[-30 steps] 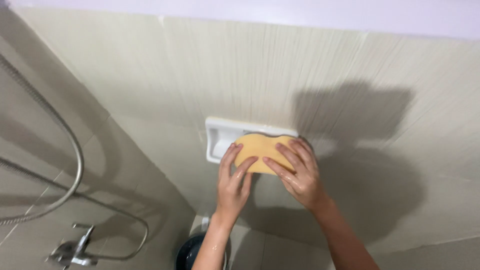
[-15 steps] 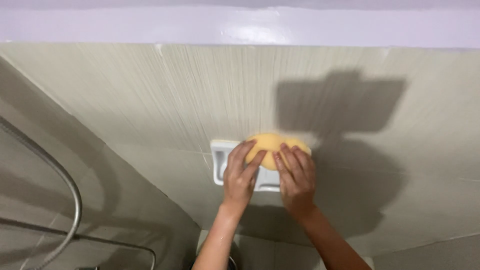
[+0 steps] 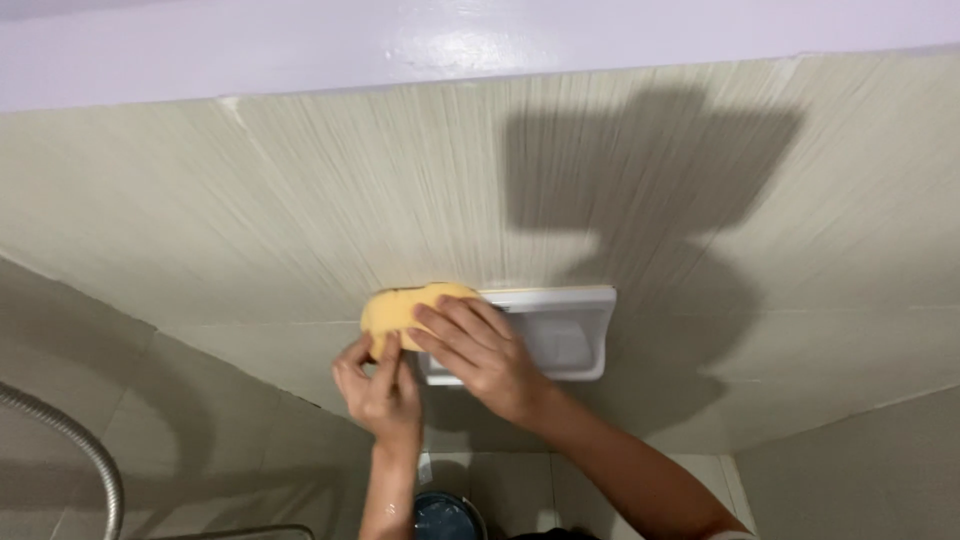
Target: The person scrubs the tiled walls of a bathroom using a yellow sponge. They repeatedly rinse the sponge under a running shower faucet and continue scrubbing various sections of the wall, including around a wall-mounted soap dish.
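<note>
In the head view, a yellow sponge [image 3: 410,305] is pressed flat against the beige tiled wall [image 3: 300,200] at the left end of a white wall-mounted soap dish [image 3: 560,335], its long axis running from 9 to 3 o'clock. It is lain over from 4 o'clock by the right hand [image 3: 475,350], fingers spread and flat on it, nearer the dish. It is pinched from 6 o'clock by the left hand [image 3: 380,390], fingers curled at its lower edge.

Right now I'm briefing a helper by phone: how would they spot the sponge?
Find the beige tiled wall under the lilac band. Midway sits a white recessed soap dish. At its left end, both hands press the yellow sponge, the only yellow thing there.
</note>
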